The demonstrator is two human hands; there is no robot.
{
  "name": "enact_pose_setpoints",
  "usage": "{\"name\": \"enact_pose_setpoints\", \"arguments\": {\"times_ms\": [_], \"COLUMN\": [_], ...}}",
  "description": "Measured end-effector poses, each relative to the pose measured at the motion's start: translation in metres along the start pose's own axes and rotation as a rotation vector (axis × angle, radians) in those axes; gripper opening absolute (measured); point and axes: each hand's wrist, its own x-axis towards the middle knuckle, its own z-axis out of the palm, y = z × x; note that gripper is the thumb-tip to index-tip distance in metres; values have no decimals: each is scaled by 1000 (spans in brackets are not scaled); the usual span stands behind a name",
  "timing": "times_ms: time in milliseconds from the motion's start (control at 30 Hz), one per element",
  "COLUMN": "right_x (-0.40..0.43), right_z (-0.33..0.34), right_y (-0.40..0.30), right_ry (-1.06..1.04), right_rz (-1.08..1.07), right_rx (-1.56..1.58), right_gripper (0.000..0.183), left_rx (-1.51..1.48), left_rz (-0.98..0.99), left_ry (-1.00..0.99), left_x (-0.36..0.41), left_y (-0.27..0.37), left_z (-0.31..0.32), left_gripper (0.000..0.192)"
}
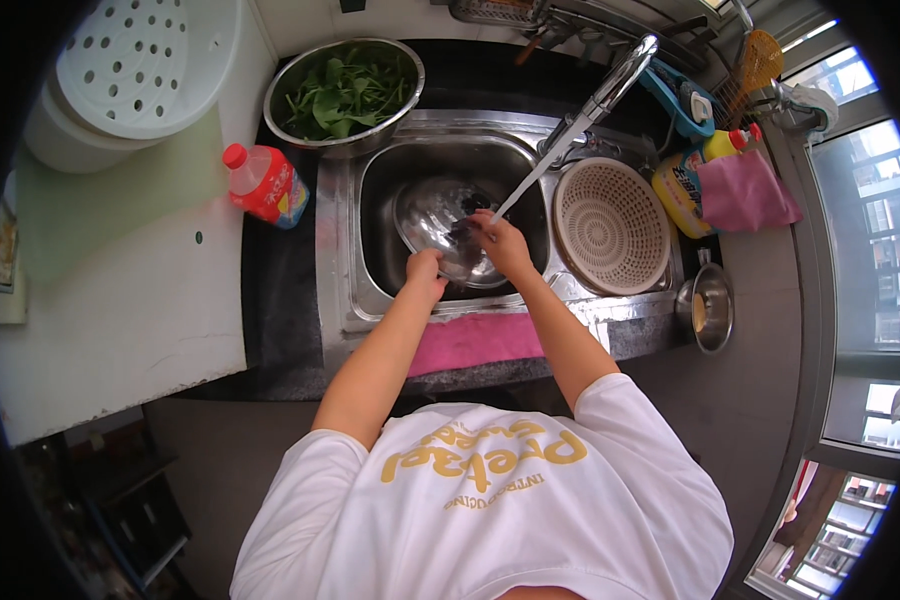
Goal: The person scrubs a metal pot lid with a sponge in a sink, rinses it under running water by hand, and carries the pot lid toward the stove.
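Observation:
My left hand (426, 274) grips the near-left rim of a shiny metal bowl (420, 214), which sits tilted inside the stainless steel sink (381, 169). Over the bowl, my right hand (504, 246) pinches a dark, soft-looking food piece (461, 228), perhaps wood ear fungus. Another dark piece (476, 201) lies farther back in the bowl. From the chrome faucet (607, 84) a stream of water (529, 178) runs down onto the fingers of my right hand. Those fingers partly hide what they hold.
A metal basin of green leaves (345, 94) stands behind the sink's left corner, near a red-capped bottle (266, 186). Right of the sink sit a beige plastic colander (611, 225) and a yellow cleaner bottle (679, 187). A pink cloth (480, 343) lies along the front edge.

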Motion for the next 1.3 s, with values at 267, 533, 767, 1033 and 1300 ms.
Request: {"name": "enact_pose_setpoints", "arguments": {"times_ms": [267, 533, 767, 1033, 1300], "right_x": [-2, 14, 9, 6, 51], "right_z": [10, 18, -3, -30, -115], "right_y": [7, -5, -16, -10, -33], "right_ry": [-2, -197, -147, -162, 41], "right_rz": [348, 636, 776, 597, 399], "right_rx": [104, 291, 557, 379, 363], "right_gripper": [43, 49, 22, 21, 28], "left_rx": [-25, -20, -12, -13, 39], "left_rz": [-29, -26, -25, -34, -28], "left_ry": [10, 22, -24, -17, 56], "left_x": [-3, 8, 2, 3, -13], "left_y": [-3, -6, 1, 2, 15], "left_z": [1, -10, -3, -5, -9], "left_gripper": [28, 27, 33, 33, 35]}}
